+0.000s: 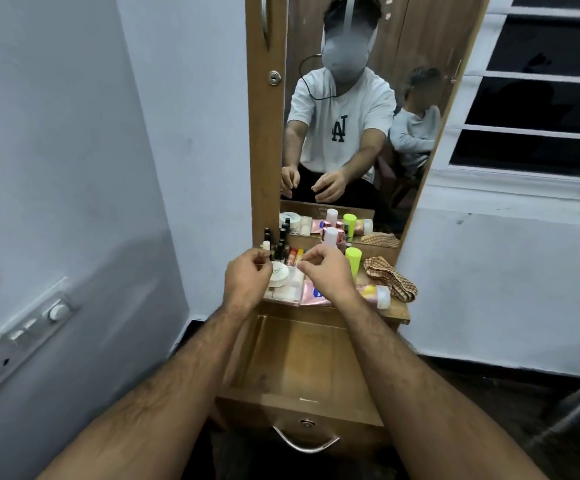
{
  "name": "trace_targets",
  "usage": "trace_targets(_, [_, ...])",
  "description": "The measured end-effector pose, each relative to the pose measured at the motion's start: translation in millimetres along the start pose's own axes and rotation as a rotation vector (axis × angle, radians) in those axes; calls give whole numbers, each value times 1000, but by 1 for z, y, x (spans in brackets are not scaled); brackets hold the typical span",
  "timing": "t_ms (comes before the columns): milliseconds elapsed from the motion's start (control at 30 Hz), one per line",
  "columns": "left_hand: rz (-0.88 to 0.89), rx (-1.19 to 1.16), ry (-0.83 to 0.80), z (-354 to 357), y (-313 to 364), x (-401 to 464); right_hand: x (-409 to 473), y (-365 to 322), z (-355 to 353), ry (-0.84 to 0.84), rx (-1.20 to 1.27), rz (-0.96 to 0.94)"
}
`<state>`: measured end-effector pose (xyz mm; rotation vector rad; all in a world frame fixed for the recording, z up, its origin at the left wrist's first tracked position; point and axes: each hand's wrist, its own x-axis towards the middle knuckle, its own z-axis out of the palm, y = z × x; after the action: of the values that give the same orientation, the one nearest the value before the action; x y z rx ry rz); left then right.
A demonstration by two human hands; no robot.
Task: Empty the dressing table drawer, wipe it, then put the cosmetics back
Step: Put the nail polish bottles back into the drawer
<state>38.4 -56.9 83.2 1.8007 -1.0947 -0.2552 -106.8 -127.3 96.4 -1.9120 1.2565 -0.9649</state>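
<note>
The wooden drawer point(302, 358) is pulled out toward me and its bottom is bare. The cosmetics stand on the tabletop point(397, 311) above it. Among them are a white round jar point(279, 273) on a clear box point(286, 292), a pink pouch point(311, 295), dark nail polish bottles point(280, 244), a pink-and-white bottle point(331, 238), a green-capped bottle point(353, 258) and a lying tube point(376, 295). My left hand point(247, 277) hovers at the jar's left edge with its fingers loosely curled. Over the pouch, my right hand point(326, 275) is also loosely curled. I see nothing in either hand.
A checked cloth point(389, 277) lies at the tabletop's right end. The mirror point(350, 98) behind shows me and a second seated person. A wall with a switch panel point(21, 337) is close on the left. The drawer's metal handle point(305, 441) points at me.
</note>
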Motion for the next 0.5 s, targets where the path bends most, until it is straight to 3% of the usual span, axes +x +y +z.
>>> trace_targets(200, [-70,-22,53,-8,-19,46,34,-6,30,-42,73,110])
trace_targets(500, [-96,-16,-82,8,-41,112,93,-8,56,-18,-57,104])
